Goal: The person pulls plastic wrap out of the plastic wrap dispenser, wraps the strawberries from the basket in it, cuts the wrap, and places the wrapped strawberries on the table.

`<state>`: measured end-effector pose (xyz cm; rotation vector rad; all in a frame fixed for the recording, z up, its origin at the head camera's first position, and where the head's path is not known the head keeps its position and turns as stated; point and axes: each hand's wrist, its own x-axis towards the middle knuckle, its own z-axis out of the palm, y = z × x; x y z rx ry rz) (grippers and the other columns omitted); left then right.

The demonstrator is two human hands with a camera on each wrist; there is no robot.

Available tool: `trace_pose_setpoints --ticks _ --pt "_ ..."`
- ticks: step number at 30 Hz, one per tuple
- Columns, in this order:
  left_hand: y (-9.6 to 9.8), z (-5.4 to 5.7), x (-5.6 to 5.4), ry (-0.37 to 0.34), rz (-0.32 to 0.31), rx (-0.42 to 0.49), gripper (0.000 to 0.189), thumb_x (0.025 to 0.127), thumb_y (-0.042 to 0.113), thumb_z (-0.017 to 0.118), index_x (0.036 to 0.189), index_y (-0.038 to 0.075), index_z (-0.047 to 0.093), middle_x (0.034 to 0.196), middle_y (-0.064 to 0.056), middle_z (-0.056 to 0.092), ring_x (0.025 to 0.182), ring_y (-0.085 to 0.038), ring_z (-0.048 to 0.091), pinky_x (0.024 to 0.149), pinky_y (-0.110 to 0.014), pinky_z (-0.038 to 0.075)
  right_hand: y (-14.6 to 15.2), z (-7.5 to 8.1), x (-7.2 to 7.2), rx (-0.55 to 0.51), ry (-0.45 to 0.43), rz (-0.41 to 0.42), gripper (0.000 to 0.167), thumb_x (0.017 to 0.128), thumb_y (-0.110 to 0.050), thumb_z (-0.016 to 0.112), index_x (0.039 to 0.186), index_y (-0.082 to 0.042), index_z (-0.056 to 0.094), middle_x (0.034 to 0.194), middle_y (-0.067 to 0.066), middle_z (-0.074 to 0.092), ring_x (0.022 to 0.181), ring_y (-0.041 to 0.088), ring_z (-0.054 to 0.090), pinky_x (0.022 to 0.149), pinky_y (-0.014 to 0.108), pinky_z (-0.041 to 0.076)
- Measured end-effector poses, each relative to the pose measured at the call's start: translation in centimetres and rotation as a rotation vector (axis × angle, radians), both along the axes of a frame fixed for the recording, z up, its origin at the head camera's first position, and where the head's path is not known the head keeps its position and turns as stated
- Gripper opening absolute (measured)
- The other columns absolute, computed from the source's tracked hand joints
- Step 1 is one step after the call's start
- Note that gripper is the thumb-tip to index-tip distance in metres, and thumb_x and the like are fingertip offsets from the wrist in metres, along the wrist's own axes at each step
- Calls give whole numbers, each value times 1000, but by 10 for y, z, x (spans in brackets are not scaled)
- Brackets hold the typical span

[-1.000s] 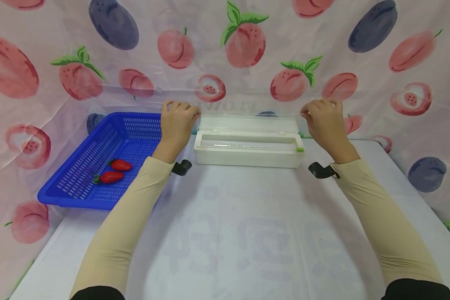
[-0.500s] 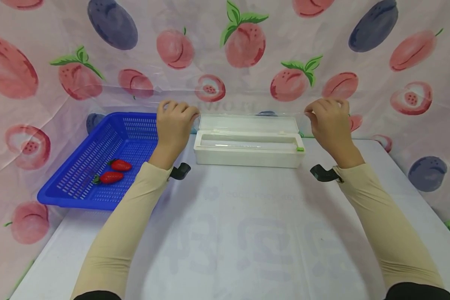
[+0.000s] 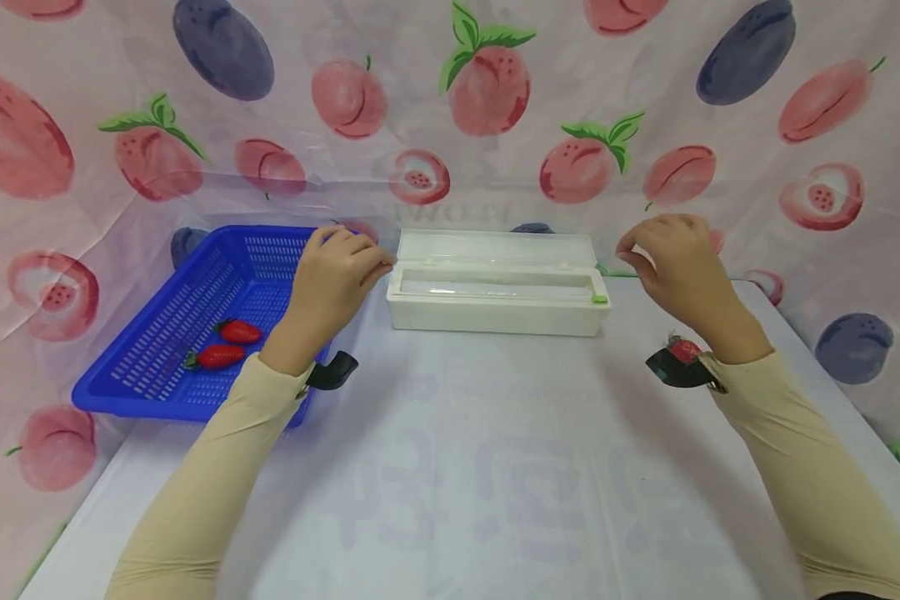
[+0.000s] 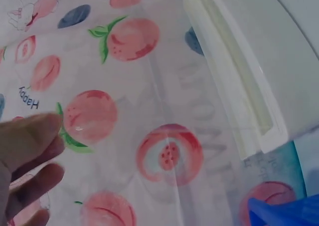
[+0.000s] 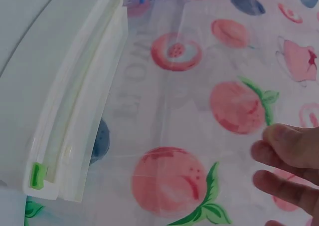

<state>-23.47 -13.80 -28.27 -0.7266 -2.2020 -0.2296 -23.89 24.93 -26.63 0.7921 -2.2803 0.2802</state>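
The box [image 3: 495,317] stands far on the table [image 3: 495,467], right of the basket [image 3: 150,408] with two strawberries [image 3: 220,357] in it; cloth [image 3: 487,179] hangs behind.

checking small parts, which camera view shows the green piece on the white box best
The right wrist view: the green piece appears largest there, unobstructed at one end of the white box. The head view shows it whole but smaller; the left wrist view does not show it.

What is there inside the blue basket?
Two strawberries lie in the basket. The left hand and sleeve cover much of its right side, so anything behind them cannot be seen.
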Motion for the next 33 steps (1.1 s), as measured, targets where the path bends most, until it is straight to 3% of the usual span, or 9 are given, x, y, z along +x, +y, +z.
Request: trace_pose_setpoints --ticks 5,10,17,25,33 --pt "-10 -4 17 -66 -181 -123 6 78 12 74 83 9 72 78 -6 70 81 -24 64 94 -44 44 5 2 20 105 -135 59 18 71 8 74 81 -3 64 80 12 67 85 31 58 83 52 37" --pt "-13 -15 30 -131 -256 -226 8 75 13 76 81 11 72 76 -2 69 79 -21 63 92 -43 46 6 -3 33 221 -225 122 22 67 6 77 79 -9 64 78 4 66 82 25 59 80 49 40" --pt "-11 -31 41 -270 -253 -359 7 74 12 78 78 15 73 73 3 68 76 -16 62 90 -41 47 0 -20 43 362 -393 181 24 70 1 75 72 -18 61 73 -9 59 76 11 54 80 43 43" --pt "0 -58 43 -372 -210 -527 12 74 12 77 69 20 70 66 7 65 68 -13 58 83 -37 48 -10 -53 44 439 -618 201 27 73 1 71 67 -21 58 67 -14 54 68 3 48 71 35 43" --pt "8 -86 38 -454 -191 -580 11 69 14 79 68 19 70 68 8 68 68 -13 60 79 -35 48 -19 -84 41 487 -716 159 28 74 5 65 62 -17 54 60 -10 47 64 6 39 67 30 36"
